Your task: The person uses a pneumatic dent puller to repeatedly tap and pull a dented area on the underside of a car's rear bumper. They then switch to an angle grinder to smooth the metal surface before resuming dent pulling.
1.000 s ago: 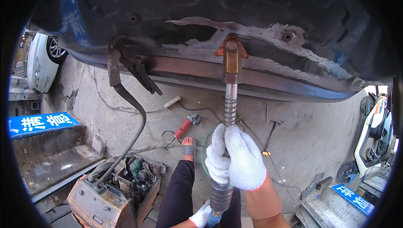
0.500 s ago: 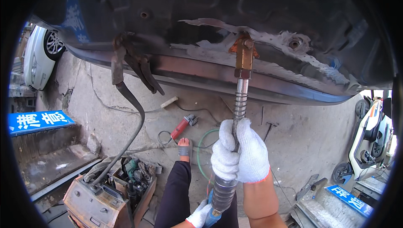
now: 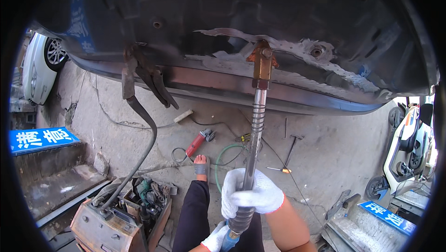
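Note:
A long dent puller (image 3: 255, 145) spans from the dark car panel (image 3: 186, 1) down toward me. Its coppery, bolted tip (image 3: 263, 68) meets the panel at a patch of bared, scraped metal. In a white knit glove, my right hand (image 3: 251, 194) is closed round the puller's lower part, just above a dark ribbed section. My left hand (image 3: 216, 239), also gloved, is wrapped round the blue-ended handle at the bottom edge; its fingers are partly hidden. Left of the puller, a rusty clamp (image 3: 144, 73) with a thick cable grips the panel's lower edge.
A red angle grinder (image 3: 197, 143), pliers (image 3: 242, 138), a screwdriver (image 3: 281, 170) and a hammer (image 3: 292, 150) lie on the concrete. A worn metal box (image 3: 107, 229) stands lower left beside a bin of tools. A scooter (image 3: 409, 145) is at right; a white car (image 3: 39, 71) stands far left.
My right hand has moved down the puller toward my left hand, baring more of the shiny shaft. The tip remains against the panel. The view has shifted slightly.

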Tool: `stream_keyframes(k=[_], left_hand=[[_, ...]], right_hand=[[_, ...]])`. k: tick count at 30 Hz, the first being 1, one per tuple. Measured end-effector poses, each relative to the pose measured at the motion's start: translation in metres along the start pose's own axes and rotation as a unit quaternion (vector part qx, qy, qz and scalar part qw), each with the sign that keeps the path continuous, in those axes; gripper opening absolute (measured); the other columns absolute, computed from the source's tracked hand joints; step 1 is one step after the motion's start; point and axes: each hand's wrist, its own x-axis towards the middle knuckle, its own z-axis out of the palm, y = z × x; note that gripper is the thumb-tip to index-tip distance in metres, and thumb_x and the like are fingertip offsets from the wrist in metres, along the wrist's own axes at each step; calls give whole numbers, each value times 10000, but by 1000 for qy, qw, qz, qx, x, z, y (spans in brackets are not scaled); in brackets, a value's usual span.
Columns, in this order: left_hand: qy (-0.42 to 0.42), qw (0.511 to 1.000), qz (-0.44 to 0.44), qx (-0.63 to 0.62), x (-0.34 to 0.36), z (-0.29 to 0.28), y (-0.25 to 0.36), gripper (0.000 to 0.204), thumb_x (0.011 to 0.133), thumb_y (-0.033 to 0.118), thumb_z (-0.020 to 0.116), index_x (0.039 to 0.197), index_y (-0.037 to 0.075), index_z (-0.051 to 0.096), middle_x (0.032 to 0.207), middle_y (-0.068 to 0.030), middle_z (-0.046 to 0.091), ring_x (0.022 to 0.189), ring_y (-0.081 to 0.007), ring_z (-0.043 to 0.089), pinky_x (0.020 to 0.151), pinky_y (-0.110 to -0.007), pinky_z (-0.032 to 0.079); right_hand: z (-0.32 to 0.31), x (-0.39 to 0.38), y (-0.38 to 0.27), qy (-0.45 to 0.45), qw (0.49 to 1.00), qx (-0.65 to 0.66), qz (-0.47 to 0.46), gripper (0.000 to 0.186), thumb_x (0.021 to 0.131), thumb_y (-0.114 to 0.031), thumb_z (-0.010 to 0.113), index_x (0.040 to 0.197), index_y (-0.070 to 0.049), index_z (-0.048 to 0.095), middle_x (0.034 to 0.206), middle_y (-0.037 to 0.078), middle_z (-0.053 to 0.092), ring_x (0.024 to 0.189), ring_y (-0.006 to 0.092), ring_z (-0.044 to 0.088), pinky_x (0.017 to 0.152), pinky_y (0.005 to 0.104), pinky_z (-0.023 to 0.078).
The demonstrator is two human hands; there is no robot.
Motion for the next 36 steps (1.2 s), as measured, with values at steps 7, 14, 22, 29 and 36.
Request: stream_keyframes(k=[7, 14, 22, 29, 36], left_hand=[[-36, 998, -23, 49, -17, 3, 22, 298, 966, 370, 485, 1033, 84, 535, 730, -108, 621, 614, -233, 633, 523, -343, 516], [-68, 995, -59, 34, 14, -50, -13, 277, 954, 311, 496, 960, 40, 555, 735, -129, 626, 620, -248, 635, 532, -359, 523], [-118, 986, -100, -68, 12, -26, 16, 328, 945, 346, 512, 974, 23, 567, 782, -175, 647, 644, -285, 641, 582, -371, 536], [-165, 971, -88, -148, 32, -76, -17, 334, 957, 364, 486, 1033, 51, 573, 843, -130, 648, 706, -252, 627, 638, -353, 523], [-212, 942, -95, -243, 51, -70, -31, 349, 969, 383, 460, 1092, 79, 579, 904, -84, 649, 768, -219, 612, 694, -334, 510]], right_hand=[[9, 23, -34, 72, 997, 19, -18, 142, 832, -50, 675, 790, -44, 540, 655, 52, 607, 591, 124, 603, 557, 270, 492], [8, 2, -1, 80, 996, -37, 12, 194, 774, 10, 678, 905, -17, 537, 753, 89, 610, 705, 197, 643, 650, 338, 526], [-3, 28, -11, -10, 954, 294, -51, 617, 962, -621, 311, 687, -81, 430, 504, -4, 371, 375, 113, 387, 361, 267, 326], [12, 32, -12, 108, 983, 138, -49, 569, 983, -562, 368, 667, -91, 419, 543, 14, 421, 429, 125, 446, 417, 253, 373], [-22, 41, 13, -140, 921, 346, -110, 533, 954, -508, 487, 649, -73, 445, 461, 8, 373, 343, 118, 396, 340, 269, 335]])
